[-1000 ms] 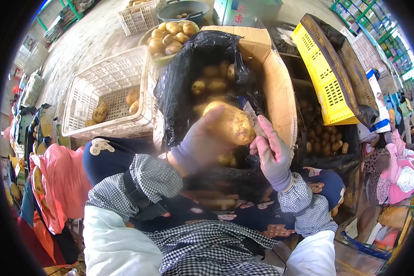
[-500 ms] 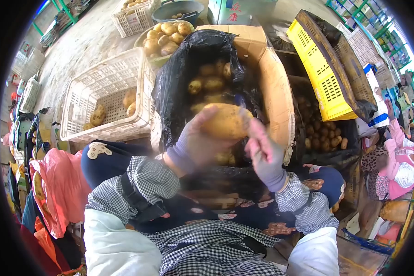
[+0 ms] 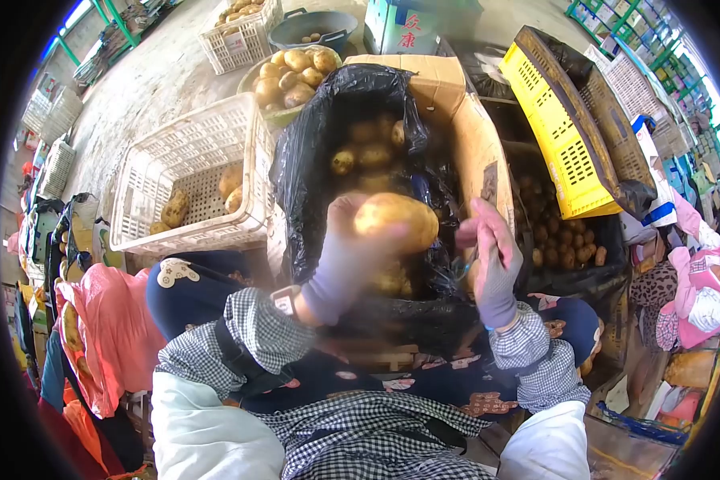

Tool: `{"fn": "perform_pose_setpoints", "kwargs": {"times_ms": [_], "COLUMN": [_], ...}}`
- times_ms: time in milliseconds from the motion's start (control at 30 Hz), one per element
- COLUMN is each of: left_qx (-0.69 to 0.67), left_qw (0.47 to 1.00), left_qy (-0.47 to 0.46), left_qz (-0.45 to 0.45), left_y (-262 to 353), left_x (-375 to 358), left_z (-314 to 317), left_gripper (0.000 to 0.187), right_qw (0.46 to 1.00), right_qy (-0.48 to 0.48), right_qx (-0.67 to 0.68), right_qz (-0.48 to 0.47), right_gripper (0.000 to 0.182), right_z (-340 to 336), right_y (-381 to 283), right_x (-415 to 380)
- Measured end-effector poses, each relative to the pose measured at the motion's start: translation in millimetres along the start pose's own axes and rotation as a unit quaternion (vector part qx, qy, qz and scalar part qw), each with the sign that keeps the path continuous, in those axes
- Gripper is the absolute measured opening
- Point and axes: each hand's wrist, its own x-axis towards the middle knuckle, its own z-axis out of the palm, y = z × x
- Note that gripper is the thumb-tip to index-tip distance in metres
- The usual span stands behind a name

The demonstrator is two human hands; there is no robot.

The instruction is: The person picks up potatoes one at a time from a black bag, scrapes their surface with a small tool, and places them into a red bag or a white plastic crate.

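Note:
My left hand [image 3: 340, 256], in a greyish-purple fingerless glove, is closed around the left end of a large yellow potato [image 3: 398, 222] above the box. To the right of the potato and apart from it is my right hand [image 3: 494, 260], in a similar glove. Its fingers are curled and partly blurred; what is in them, if anything, I cannot make out. Below both hands stands a cardboard box [image 3: 488, 160] lined with a black plastic bag [image 3: 304, 152], with several potatoes [image 3: 372, 156] inside.
At the left, a white plastic crate [image 3: 188, 132] contains a few potatoes. Behind it are a heaped basket of potatoes [image 3: 296, 70] and a dark tub [image 3: 312, 30]. A yellow crate [image 3: 548, 120] leans at the right, near many small potatoes [image 3: 564, 240]. Another person [image 3: 700, 280] is far right.
My right hand has drawn away from the potato, to the right. My left hand keeps hold of the potato, which has shifted slightly and turned. The view has moved a little.

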Motion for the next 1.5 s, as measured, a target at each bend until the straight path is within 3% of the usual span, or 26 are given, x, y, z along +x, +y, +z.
{"fn": "perform_pose_setpoints", "kwargs": {"times_ms": [33, 67, 100, 133, 300, 400, 500, 533, 633, 700, 767, 800, 833, 867, 967, 1000, 1067, 1100, 1167, 1233, 1267, 1333, 1367, 1433, 1500], "left_qx": [0.107, 0.082, 0.098, 0.115, 0.11, 0.099, -0.059, -0.035, 0.025, 0.123, 0.106, 0.07, 0.125, 0.08, 0.138, 0.142, 0.146, 0.147, 0.153, 0.164, 0.173, 0.203, 0.218, 0.239, 0.253], "left_qw": [0.992, 0.988, 0.985, 0.982, 0.978, 0.97, 0.981, 0.98, 0.99, 0.985, 0.981, 0.975, 0.98, 0.994, 0.989, 0.989, 0.989, 0.989, 0.988, 0.986, 0.984, 0.977, 0.973, 0.967, 0.962], "left_qy": [0.005, 0.045, 0.028, 0.011, -0.073, -0.143, -0.178, -0.18, -0.132, -0.1, -0.145, -0.157, -0.11, -0.051, -0.035, -0.036, -0.035, -0.032, -0.019, 0.006, 0.007, 0.011, 0.013, 0.02, 0.022], "left_qz": [0.065, 0.12, 0.137, 0.153, 0.162, 0.169, 0.043, 0.075, 0.038, 0.069, 0.073, 0.138, 0.107, 0.052, 0.042, 0.032, 0.011, 0.0, -0.021, -0.038, -0.045, -0.061, -0.07, -0.085, -0.095], "left_y": [-4.3, -14.5, -16.0, -16.5, -5.0, 12.4, 21.1, 21.9, 29.4, -10.2, 21.6, 20.6, 23.5, 20.5, 18.9, 14.3, 5.3, 3.0, -2.0, -5.0, -5.9, -5.6, -5.3, -4.6, -4.1], "left_x": [0.9, 2.6, 3.0, 3.5, -10.2, -12.2, -12.5, -13.6, -16.5, 2.1, -2.6, 0.7, 3.2, 4.9, 0.0, 1.0, 4.2, 5.0, 7.4, 8.5, 10.3, 12.3, 14.0, 21.0, 27.6], "left_z": [0.4, 6.0, 7.0, 7.1, 8.7, 5.6, 0.2, 1.9, 7.7, -27.9, -12.2, -13.7, -16.0, -17.8, -21.2, -25.6, -34.3, -37.2, -39.3, -38.7, -41.1, -39.8, -40.4, -43.3, -41.8], "left_gripper": [0.062, 0.067, 0.066, 0.065, 0.064, 0.048, 0.047, 0.042, 0.042, 0.045, 0.055, 0.036, 0.041, 0.043, 0.045, 0.045, 0.045, 0.044, 0.044, 0.042, 0.042, 0.039, 0.038, 0.037, 0.036], "right_qw": [0.998, 0.992, 0.983, 0.966, 0.953, 0.951, 0.934, 0.923, 0.884, 0.875, 0.888, 0.873, 0.866, 0.855, 0.889, 0.874, 0.886, 0.884, 0.852, 0.861, 0.786, 0.787, 0.825, 0.836, 0.824], "right_qy": [-0.043, -0.085, -0.127, -0.203, -0.207, -0.185, -0.192, -0.196, -0.21, -0.216, -0.158, -0.134, -0.117, -0.101, 0.061, 0.091, 0.267, 0.362, 0.476, 0.487, 0.548, 0.544, 0.534, 0.523, 0.531], "right_qx": [0.038, 0.075, 0.113, 0.129, 0.173, 0.203, 0.241, 0.258, 0.336, 0.374, 0.395, 0.451, 0.479, 0.506, 0.444, 0.467, 0.358, 0.265, 0.202, 0.141, 0.242, 0.256, 0.126, -0.109, -0.151], "right_qz": [0.023, 0.046, 0.07, 0.098, 0.137, 0.139, 0.18, 0.209, 0.247, 0.218, 0.178, 0.131, 0.089, 0.047, -0.098, -0.103, -0.125, -0.13, -0.076, 0.046, 0.153, 0.138, 0.131, 0.121, 0.129], "right_gripper": [0.046, 0.051, 0.056, 0.078, 0.099, 0.098, 0.094, 0.092, 0.088, 0.079, 0.078, 0.077, 0.074, 0.071, 0.077, 0.082, 0.069, 0.052, 0.046, 0.04, 0.037, 0.036, 0.036, 0.037, 0.038], "right_z": [2.9, 8.6, 11.7, 10.1, 10.4, 5.5, 2.8, 0.9, 1.1, -9.8, -27.6, -40.5, -59.5, -78.3, -161.7, -195.2, -252.9, -269.0, -335.6, -384.6, -383.0, -417.3, -437.7, -472.0, -499.8], "right_y": [3.4, 9.9, 11.2, 8.4, -1.3, -6.3, -11.4, -15.1, -26.7, -15.3, -41.0, -48.9, -55.5, -62.5, -92.9, -97.8, -85.3, -82.2, -22.8, 28.5, 31.5, 91.9, 124.3, 176.9, 200.1], "right_x": [0.9, 0.5, 0.4, -0.1, 5.2, 4.0, 0.0, -1.3, -1.6, -2.7, -4.6, -7.6, -13.9, -21.1, -69.1, -85.6, -126.8, -139.0, -171.8, -204.1, -204.2, -224.0, -231.9, -238.9, -228.1]}}
